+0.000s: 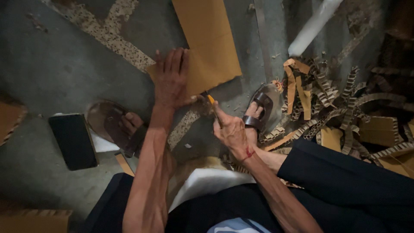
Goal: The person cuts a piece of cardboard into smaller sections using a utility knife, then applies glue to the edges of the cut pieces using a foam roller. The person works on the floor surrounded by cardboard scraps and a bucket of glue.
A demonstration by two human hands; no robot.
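My left hand [172,80] lies flat with fingers spread on the near left corner of a brown cardboard sheet [211,39] that rests on the grey floor. My right hand [230,129] is closed around a utility knife [212,103] with an orange tip, whose blade meets the sheet's near edge just right of my left hand. A red thread is tied around my right wrist.
My feet in brown sandals [114,125] [261,110] rest on either side. A black phone [73,140] lies at the left on the floor. A heap of corrugated cardboard strips [340,103] fills the right side. A white tube [312,26] lies at the top right.
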